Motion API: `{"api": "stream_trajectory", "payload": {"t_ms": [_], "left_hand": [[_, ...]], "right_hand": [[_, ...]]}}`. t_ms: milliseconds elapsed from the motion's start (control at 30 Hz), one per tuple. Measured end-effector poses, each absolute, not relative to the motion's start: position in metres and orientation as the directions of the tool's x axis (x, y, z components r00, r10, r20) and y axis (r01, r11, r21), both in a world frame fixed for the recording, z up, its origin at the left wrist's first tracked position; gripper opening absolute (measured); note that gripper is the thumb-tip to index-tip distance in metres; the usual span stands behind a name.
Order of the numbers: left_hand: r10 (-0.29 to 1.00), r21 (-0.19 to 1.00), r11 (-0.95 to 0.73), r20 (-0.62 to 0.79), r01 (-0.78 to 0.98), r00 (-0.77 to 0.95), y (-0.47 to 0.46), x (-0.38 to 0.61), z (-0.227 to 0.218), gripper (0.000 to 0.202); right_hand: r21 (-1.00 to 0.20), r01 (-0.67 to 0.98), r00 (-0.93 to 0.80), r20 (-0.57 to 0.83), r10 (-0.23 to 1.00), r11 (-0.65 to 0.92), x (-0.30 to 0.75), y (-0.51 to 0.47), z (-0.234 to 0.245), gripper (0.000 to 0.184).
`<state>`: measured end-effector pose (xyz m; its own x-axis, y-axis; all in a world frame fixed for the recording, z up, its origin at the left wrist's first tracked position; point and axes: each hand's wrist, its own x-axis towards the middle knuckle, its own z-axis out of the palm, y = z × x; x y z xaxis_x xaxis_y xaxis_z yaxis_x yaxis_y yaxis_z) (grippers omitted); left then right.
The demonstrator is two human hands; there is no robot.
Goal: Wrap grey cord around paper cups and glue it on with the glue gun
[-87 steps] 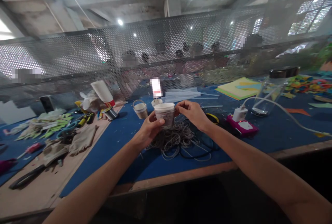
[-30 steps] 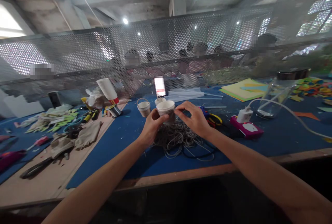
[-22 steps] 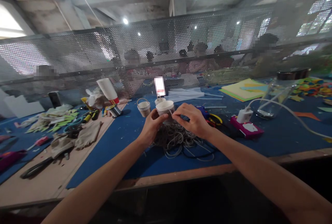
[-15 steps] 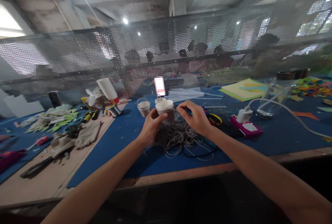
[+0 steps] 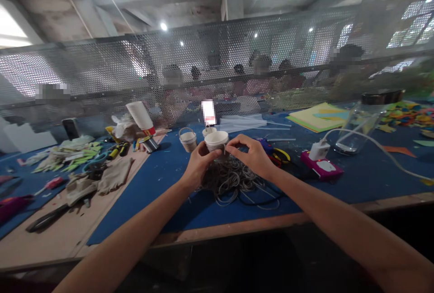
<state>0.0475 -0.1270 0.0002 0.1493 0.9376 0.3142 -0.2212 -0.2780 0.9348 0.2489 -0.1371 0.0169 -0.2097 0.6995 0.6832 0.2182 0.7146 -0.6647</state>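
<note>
A white paper cup [image 5: 217,138], its lower part wrapped in something greyish, stands upright in the grip of my left hand [image 5: 199,163]. My right hand [image 5: 251,153] pinches at the cup's right side, where a thin pale end of cord [image 5: 225,148] shows by the fingertips. Below both hands lies a tangled heap of grey cord [image 5: 233,180]. Just behind and left of the held cup is a small cup basket [image 5: 188,141] with a looped handle. Another small cup [image 5: 209,131] is partly hidden behind the held one.
A stack of paper cups [image 5: 139,115] leans at the back left. Work gloves [image 5: 115,176] and yellow-handled tools [image 5: 118,152] lie left. To the right are pliers [image 5: 282,156], a magenta power strip [image 5: 322,166] with a cable, and a clear jar [image 5: 357,130]. A perforated screen [image 5: 217,67] stands behind.
My right hand has moved slightly left, its fingertips now against the cup's side. The cup has turned or tilted a little in my left hand.
</note>
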Motion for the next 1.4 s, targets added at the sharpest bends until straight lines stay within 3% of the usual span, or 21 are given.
{"api": "stream_trajectory", "payload": {"t_ms": [533,933,1067,1167,1267,1400], "left_hand": [[0.941,0.937,-0.294,0.319,-0.188,0.116,-0.128,0.051,-0.001,0.063],[0.955,0.955,-0.253,0.272,-0.155,0.116,-0.133,0.052,0.004,0.06],[0.957,0.956,-0.256,0.271,-0.141,0.105,-0.132,0.049,0.004,0.059],[0.96,0.955,-0.255,0.269,-0.152,0.082,-0.132,0.049,0.005,0.057],[0.96,0.953,-0.257,0.271,-0.159,0.071,-0.131,0.048,0.005,0.054],[0.957,0.95,-0.257,0.275,-0.177,0.087,-0.129,0.047,0.004,0.052]], "right_hand": [[-0.731,0.336,-0.144,0.583,0.799,0.594,0.244,-0.134,0.012,0.037],[-0.766,0.311,-0.231,0.513,0.827,0.562,0.246,-0.132,0.01,0.053],[-0.71,0.363,-0.228,0.56,0.796,0.604,0.255,-0.128,0.014,0.053],[-0.598,0.558,-0.113,0.632,0.767,0.575,0.276,-0.118,0.02,0.048],[-0.476,0.8,0.012,0.621,0.784,0.365,0.302,-0.107,0.027,0.033],[-0.288,0.955,0.064,0.431,0.9,0.07,0.325,-0.1,0.031,0.027]]}}
